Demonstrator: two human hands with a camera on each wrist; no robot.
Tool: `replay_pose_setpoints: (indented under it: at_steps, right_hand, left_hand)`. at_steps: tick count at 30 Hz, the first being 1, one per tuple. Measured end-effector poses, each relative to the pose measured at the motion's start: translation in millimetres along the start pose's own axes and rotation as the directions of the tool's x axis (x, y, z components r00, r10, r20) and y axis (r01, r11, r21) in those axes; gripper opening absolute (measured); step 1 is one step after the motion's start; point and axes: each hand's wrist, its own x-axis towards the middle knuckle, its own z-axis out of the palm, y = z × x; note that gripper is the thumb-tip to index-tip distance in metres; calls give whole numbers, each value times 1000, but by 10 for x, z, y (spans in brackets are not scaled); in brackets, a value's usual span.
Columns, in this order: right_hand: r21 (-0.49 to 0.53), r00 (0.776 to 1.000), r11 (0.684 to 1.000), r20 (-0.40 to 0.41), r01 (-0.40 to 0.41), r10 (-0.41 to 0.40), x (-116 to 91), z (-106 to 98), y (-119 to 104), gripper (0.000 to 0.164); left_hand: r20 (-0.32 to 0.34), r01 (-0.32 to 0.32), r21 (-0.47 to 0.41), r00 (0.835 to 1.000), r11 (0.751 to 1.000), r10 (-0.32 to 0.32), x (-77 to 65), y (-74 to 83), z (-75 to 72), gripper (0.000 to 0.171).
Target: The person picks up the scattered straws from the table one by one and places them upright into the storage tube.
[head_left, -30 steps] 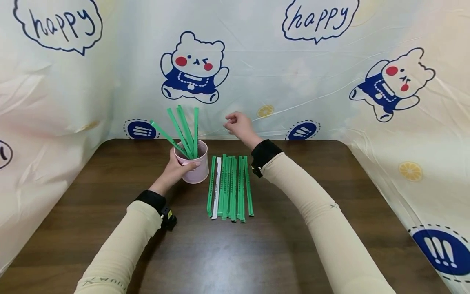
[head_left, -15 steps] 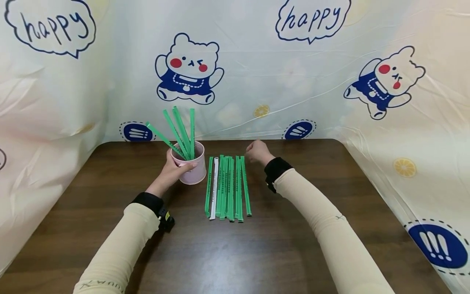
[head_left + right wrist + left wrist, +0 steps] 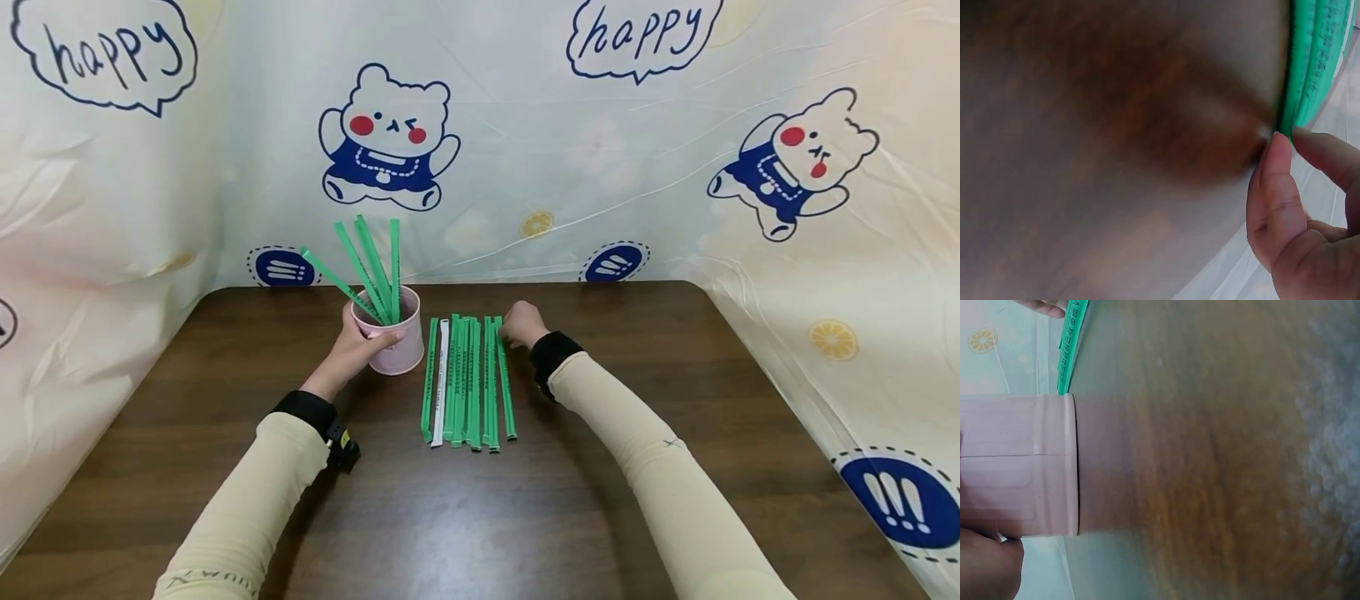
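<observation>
We spotted a cream left sleeve and matching right sleeve, both a bit wrinkly. Left one had dark lettering we couldn't read, right one a small x mark. We noticed black wristbands, the left carrying a chunky black gadget with a yellow patch.

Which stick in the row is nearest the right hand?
The green stick at the row's right end: the right hand is at its far tip, and the row's other sticks lie to its left.
</observation>
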Motion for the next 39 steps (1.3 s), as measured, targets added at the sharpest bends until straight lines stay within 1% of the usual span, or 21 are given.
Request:
replay_pose_setpoints:
  at_steps: [2,4,8,11,14,15,18,20,21,22,26,28,31,32,34,35,37,38,39]
  right_hand:
    - [-27,1000,1000,-2,-13,13,26,26,2,55]
    - [-50,999,998,-10,-34,33,48,47,-5,55]
    - [-50,998,997,-31,-63,62,54,72,-30,46]
    - [-13,996,996,-35,-85,84,43,67,-42,30]
    - [51,993,992,-23,-112,113,35,40,-33,6]
    - [75,992,990,-15,-122,124,35,27,-29,6]
    - [130,989,980,2,-148,149,36,-33,-28,30]
    - [158,988,976,3,-153,155,34,-88,-47,37]
    - [165,989,975,-4,-148,151,32,-119,-62,36]
    - [173,989,975,-13,-142,146,28,-152,-79,32]
    - [180,993,980,-58,-90,102,-5,-292,-154,4]
    - [173,993,983,-85,-63,79,-32,-362,-193,9]
    - [175,991,984,-127,-27,50,-70,-474,-247,7]
    - [175,988,984,-147,-17,43,-77,-513,-263,12]
    - [177,984,984,-174,-7,38,-70,-595,-294,29]
    - [179,983,984,-180,-2,35,-67,-639,-312,34]
    - [179,980,984,-198,9,27,-58,-719,-352,39]
    - [191,976,981,-216,32,10,47,-749,-304,38]
    - [198,975,979,-222,38,7,42,-786,-332,39]
  left_hand:
    - [0,2,0,1000,1000,-2,15,-12,0,106]
    - [-5,2,3,1000,1000,-2,61,-64,-7,106]
    - [-15,-6,13,1000,1000,6,194,-234,-26,107]
    - [-18,-16,21,1000,1000,16,268,-329,-34,108]
    - [-19,-30,24,999,999,30,294,-365,-31,108]
    - [-20,-35,24,999,999,36,295,-368,-29,108]
    - [-21,-46,22,999,999,46,285,-367,-26,107]
    - [-24,-48,23,999,999,49,272,-365,-26,107]
    - [-25,-49,24,998,999,49,265,-364,-27,107]
    - [-27,-48,25,998,999,49,258,-365,-28,107]
    - [-31,-54,24,998,998,55,236,-364,-36,108]
    - [-30,-59,26,998,998,60,228,-362,-40,107]
    - [-27,-62,30,998,998,63,220,-361,-41,107]
    - [-26,-63,31,998,998,63,219,-360,-40,107]
    - [-22,-60,33,998,998,61,219,-358,-37,107]
    - [-21,-58,34,998,998,59,221,-356,-35,108]
    - [-21,-59,34,998,998,59,226,-353,-34,108]
    - [-21,-59,33,998,998,59,227,-350,-36,108]
    - [-22,-61,34,998,998,61,230,-348,-37,108]
